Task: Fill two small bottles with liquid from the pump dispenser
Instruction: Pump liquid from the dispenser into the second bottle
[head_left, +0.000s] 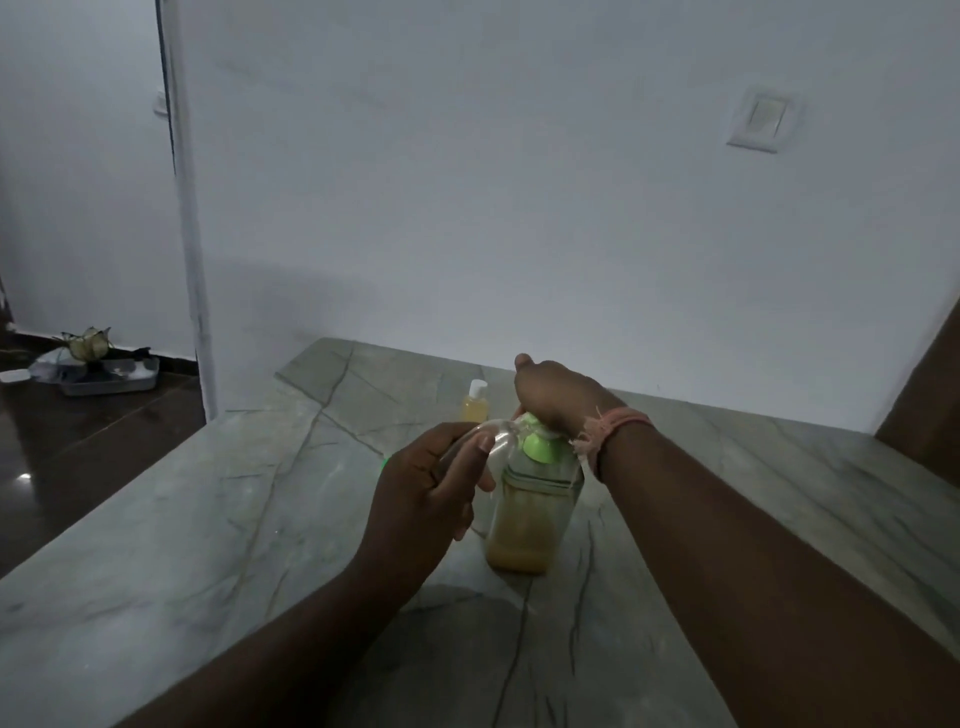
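Note:
A clear pump dispenser (535, 514) with a green collar and yellowish liquid in its lower half stands on the grey marble table (208, 519). My right hand (556, 397) rests on top of its pump head, palm down. My left hand (431, 488) grips a small clear bottle (493, 439), tilted, its mouth up against the pump's spout. A second small bottle (475, 402) with a white cap and yellow liquid inside stands upright on the table just behind the dispenser.
A white wall runs close behind the table, with a switch plate (761, 122) at the upper right. At the left, on the dark floor, lies a tray (104, 376) with odds and ends. A dark wooden edge (930, 405) shows at the far right.

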